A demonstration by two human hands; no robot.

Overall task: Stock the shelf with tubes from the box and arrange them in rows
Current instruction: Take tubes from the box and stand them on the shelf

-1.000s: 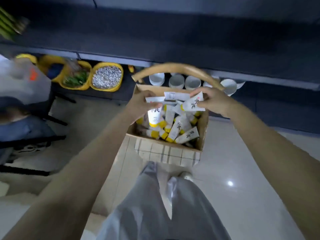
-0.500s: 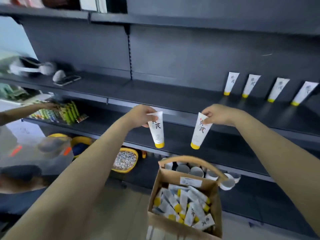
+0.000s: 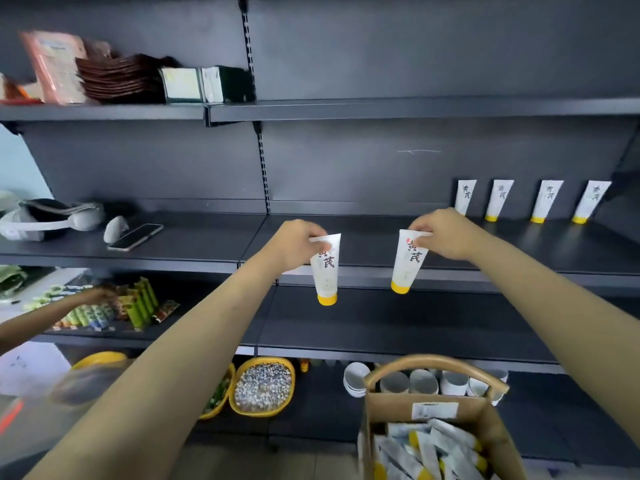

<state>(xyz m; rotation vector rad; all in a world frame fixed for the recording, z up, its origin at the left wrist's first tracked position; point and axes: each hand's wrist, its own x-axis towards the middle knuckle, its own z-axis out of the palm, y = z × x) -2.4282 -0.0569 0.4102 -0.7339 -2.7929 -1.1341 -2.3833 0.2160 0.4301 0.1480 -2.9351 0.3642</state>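
Tubes in hand: two white tubes with yellow caps hang cap-down in front of the middle shelf point(image 3: 363, 233). The left hand point(image 3: 298, 244) holds the left tube point(image 3: 325, 271) and the right hand point(image 3: 440, 233) holds the right tube point(image 3: 407, 265).
Hands: both are grasping, with fingers and thumb pinching each tube's flat crimped end. The two tubes hang apart, not touching.
Row on shelf: four standing tubes point(image 3: 498, 199) lean on the back panel at the right end of the middle shelf, caps down and evenly spaced.
Box: a cardboard box point(image 3: 498, 427) with an arched handle point(image 3: 433, 362) sits low on the right under the right arm. It holds loose tubes point(image 3: 429, 452) in a jumble.
Open room: bare board runs from the upright post point(image 3: 263, 168) to the standing row, directly behind both hands.
Edges: the middle shelf's front lip passes behind the held tubes, whose caps hang in front of the lower shelf point(image 3: 381, 323). The upper shelf point(image 3: 381, 107) overhangs well above.
Left bay clutter: a white headset point(image 3: 45, 220), a phone point(image 3: 135, 236) and a small grey object point(image 3: 116, 228), perhaps a mouse, lie left of the post.
Lower left: a second person's hand point(image 3: 98, 294) rests among green packets point(image 3: 142, 303), well apart from the held tubes.
Bottom level: yellow baskets point(image 3: 263, 386) and white bowls point(image 3: 419, 381) sit behind the box.
Top left: stacked packets and cartons point(image 3: 194, 85) crowd that end.
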